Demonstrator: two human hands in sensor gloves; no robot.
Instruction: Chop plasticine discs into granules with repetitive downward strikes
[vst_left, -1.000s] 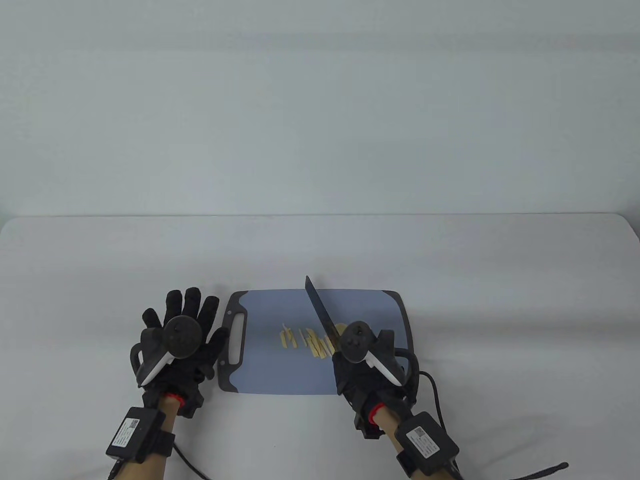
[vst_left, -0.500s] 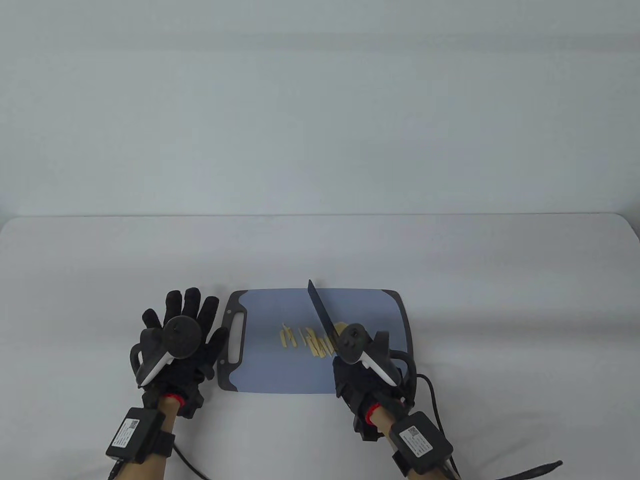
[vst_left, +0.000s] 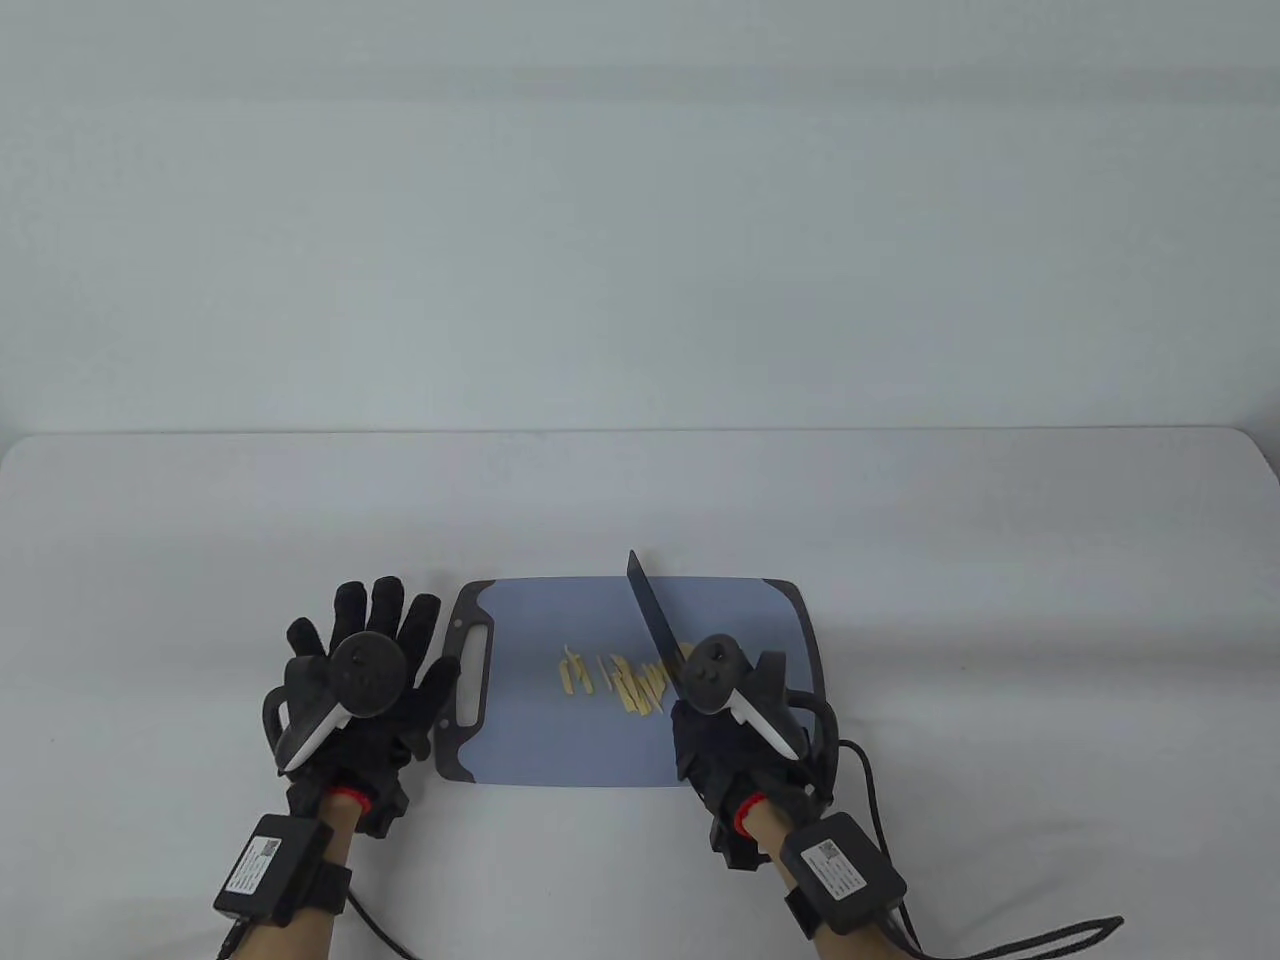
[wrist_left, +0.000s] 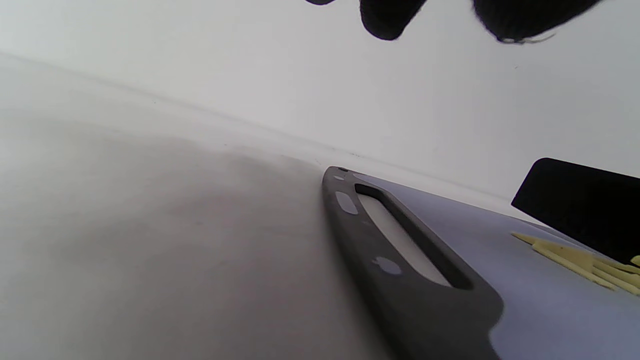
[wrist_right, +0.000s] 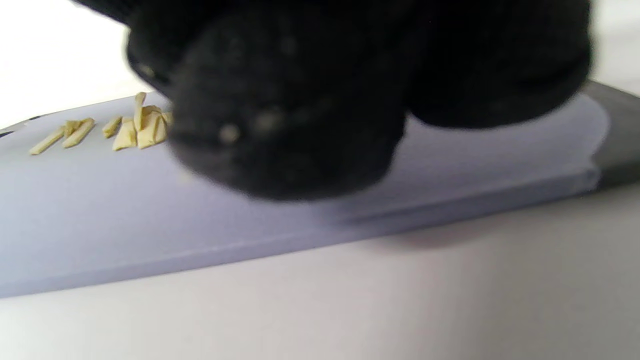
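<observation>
Yellow plasticine strips (vst_left: 612, 684) mid-board (vst_left: 540, 740), lower centre. Right hand (vst_left: 735, 745) fingers clamped on knife (vst_left: 655, 625), blade angled over strips for chopping. Left hand (vst_left: 350, 690) fingers spread flat on table (vst_left: 200, 540), steadying near board.

The table view looks down on me from in front and above, taking in my whole white table (vst_left: 900, 520) and the wall behind. My left wrist view sits low, almost at tabletop level, facing right across the dark-rimmed, blue-grey plastic cutting board (wrist_left: 415, 280). My right wrist view is very close, tilted, half blocked by my black-gloved right hand (wrist_right: 320, 90). All three share the board and its pale yellow plasticine strips (vst_left: 620, 685)
</observation>
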